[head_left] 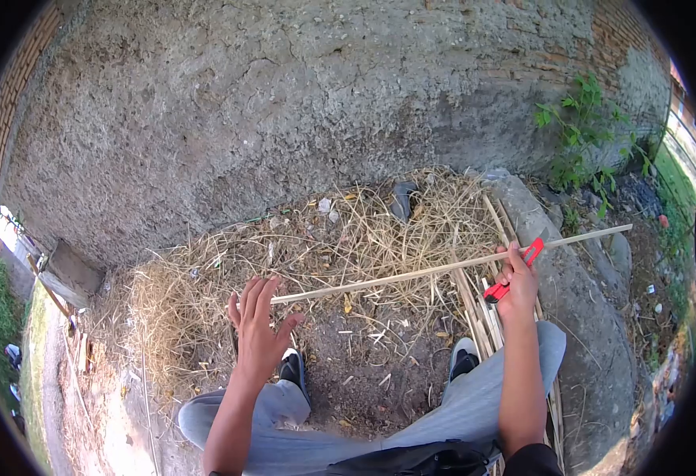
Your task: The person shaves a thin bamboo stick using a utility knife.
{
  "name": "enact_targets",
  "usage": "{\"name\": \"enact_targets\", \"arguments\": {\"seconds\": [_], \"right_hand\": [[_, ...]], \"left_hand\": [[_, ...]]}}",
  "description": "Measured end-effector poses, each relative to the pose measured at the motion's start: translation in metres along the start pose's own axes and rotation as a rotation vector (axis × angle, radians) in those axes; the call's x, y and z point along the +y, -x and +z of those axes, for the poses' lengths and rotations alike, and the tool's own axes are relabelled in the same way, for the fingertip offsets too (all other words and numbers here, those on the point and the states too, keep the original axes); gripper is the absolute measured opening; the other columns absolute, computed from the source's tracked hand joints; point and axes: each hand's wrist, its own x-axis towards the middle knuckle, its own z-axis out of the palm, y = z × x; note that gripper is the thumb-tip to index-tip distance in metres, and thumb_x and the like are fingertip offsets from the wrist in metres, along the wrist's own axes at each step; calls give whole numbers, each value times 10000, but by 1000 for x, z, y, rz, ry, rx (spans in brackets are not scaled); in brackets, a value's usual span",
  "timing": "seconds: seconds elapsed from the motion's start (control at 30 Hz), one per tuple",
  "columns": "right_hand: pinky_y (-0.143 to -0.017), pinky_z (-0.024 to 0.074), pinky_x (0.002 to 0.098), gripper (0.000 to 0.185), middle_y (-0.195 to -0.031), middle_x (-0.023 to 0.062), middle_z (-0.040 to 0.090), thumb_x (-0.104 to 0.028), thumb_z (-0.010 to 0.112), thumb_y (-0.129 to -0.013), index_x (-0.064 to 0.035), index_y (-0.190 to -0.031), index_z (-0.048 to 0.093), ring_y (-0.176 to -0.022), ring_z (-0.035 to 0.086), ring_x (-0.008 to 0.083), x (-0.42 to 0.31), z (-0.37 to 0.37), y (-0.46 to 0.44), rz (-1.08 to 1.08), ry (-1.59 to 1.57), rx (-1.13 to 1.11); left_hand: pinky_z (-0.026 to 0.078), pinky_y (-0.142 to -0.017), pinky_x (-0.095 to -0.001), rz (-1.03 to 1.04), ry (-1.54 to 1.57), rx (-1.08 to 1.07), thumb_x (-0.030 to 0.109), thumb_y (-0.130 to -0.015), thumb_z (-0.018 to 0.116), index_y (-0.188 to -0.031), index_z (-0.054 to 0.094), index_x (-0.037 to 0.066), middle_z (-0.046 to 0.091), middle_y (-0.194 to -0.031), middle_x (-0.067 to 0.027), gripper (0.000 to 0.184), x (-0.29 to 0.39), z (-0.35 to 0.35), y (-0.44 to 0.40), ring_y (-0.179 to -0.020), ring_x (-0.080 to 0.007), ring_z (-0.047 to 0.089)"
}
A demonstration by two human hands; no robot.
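A long, thin bamboo strip (388,280) stretches across in front of me, its right end tilted up. My right hand (518,287) is closed around a red utility knife (534,251), and the strip passes at its fingertips, against the knife. At the strip's left end is my left hand (261,329), fingers stretched out and thumb apart. The strip runs behind those fingers; whether they touch it is hidden. More strips (475,313) lie on the ground below my right hand, beside my leg.
Dry straw-like shavings (364,238) cover the ground up to a rough plastered wall (324,119). A large stone (578,333) stands to my right. A leafy green plant (582,119) grows by the wall. Small cut chips (377,336) lie between my shoes.
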Motion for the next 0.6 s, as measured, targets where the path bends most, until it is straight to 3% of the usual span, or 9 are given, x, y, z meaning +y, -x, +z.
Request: {"name": "enact_targets", "arguments": {"seconds": [0.13, 0.17, 0.27, 0.4, 0.47, 0.5, 0.6], "right_hand": [[-480, 357, 191, 185, -931, 63, 665, -178, 668, -971, -41, -1090, 633, -535, 407, 15, 0, -15, -11, 8, -35, 4], [-482, 360, 190, 213, -940, 60, 661, -189, 658, -979, -34, -1121, 629, -537, 407, 14, -2, -16, -11, 15, -53, 12], [-485, 368, 186, 258, -953, 48, 653, -223, 627, -1001, -22, -1162, 618, -544, 407, 13, -2, -18, -12, 10, -75, -3], [-489, 370, 185, 275, -951, 42, 652, -216, 606, -1013, -17, -1202, 594, -551, 407, 14, 0, -21, -15, 23, -93, -10], [-490, 370, 185, 284, -949, 40, 653, -216, 601, -1016, -16, -1217, 585, -553, 406, 14, 1, -22, -16, 27, -94, -10], [-492, 369, 184, 289, -948, 38, 652, -213, 597, -1018, -15, -1227, 578, -555, 406, 14, 2, -22, -16, 22, -95, -4], [-492, 368, 184, 290, -948, 34, 653, -211, 594, -1019, -15, -1232, 578, -559, 405, 15, 2, -18, -14, 19, -93, 7]], "left_hand": [[209, -1135, -517, -51, 52, -53, 337, -828, 778, -1241, 623, 57, 638, -1245, -136, 522, -24, 13, 4, -1288, -305, 518], [214, -1107, -528, -46, 117, -67, 245, -840, 770, -1129, 671, 52, 683, -1123, -116, 362, -25, 12, 5, -1189, -298, 576], [232, -1094, -511, -56, 246, -208, 209, -841, 766, -1041, 701, 61, 706, -1038, -92, 256, -24, 2, 8, -1063, -285, 633], [315, -1044, -478, 9, 243, -171, 186, -843, 761, -1000, 704, 63, 713, -978, -70, 207, -14, -3, 12, -980, -274, 649], [419, -931, -431, 73, 315, -164, 184, -845, 758, -964, 704, 53, 708, -930, -70, 185, -19, 3, 16, -922, -284, 657], [419, -931, -431, 71, 318, -164, 184, -845, 758, -964, 704, 53, 708, -930, -70, 185, -20, 4, 17, -922, -284, 657], [463, -839, -419, -27, 404, -314, 178, -850, 750, -983, 700, 43, 702, -902, -88, 196, -22, 4, 19, -851, -314, 661]]}}
